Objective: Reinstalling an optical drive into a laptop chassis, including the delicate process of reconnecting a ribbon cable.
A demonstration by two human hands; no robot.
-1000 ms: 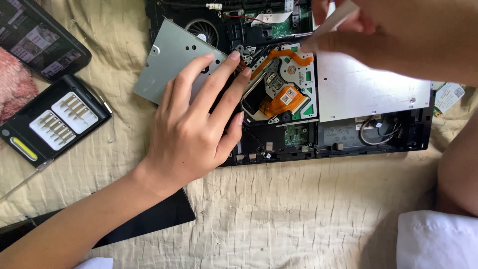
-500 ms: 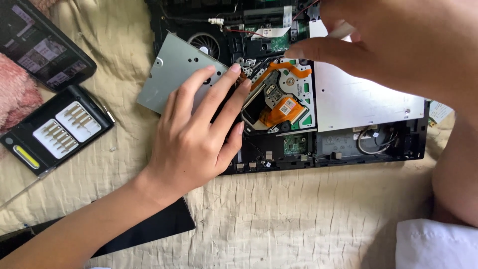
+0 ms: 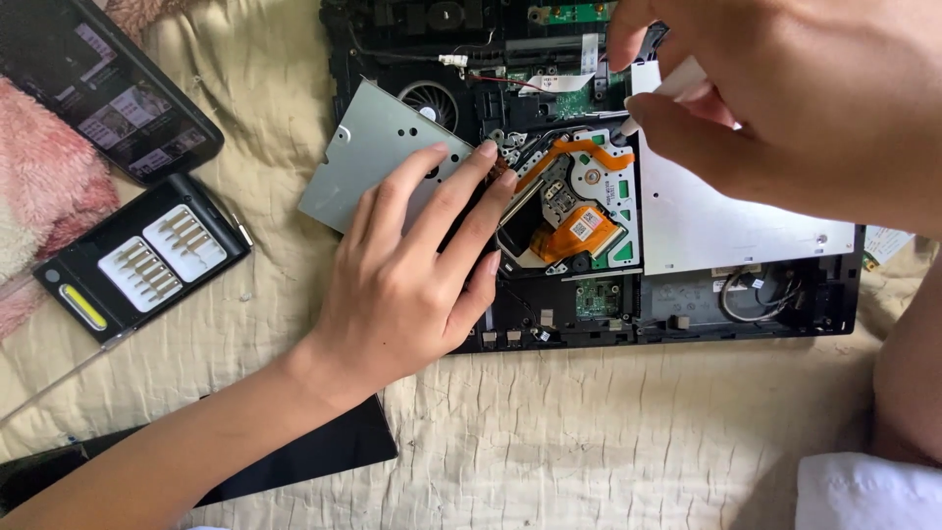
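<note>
I am pressing my left hand (image 3: pixel 407 294) flat, fingers spread apart, on the grey metal plate (image 3: pixel 378 157) lying over the opened laptop (image 3: pixel 677 304). Just beyond my fingertips the optical drive (image 3: pixel 574 211) with its orange ribbon is sitting exposed. My right hand (image 3: pixel 785 98) is pinching a white tool (image 3: pixel 677 80), fingers clamped together, its tip touching the drive's top edge.

SURFACE: beige quilted bedcover (image 3: pixel 608 442) is carrying all items | 12-3 o'clock: opened laptop chassis (image 3: pixel 687 314) is lying flat | 9 o'clock: black screwdriver bit case (image 3: pixel 142 257) is lying open | 10-11 o'clock: phone (image 3: pixel 103 93), pink fleece (image 3: pixel 39 186) | 7 o'clock: black flat panel (image 3: pixel 294 461).
</note>
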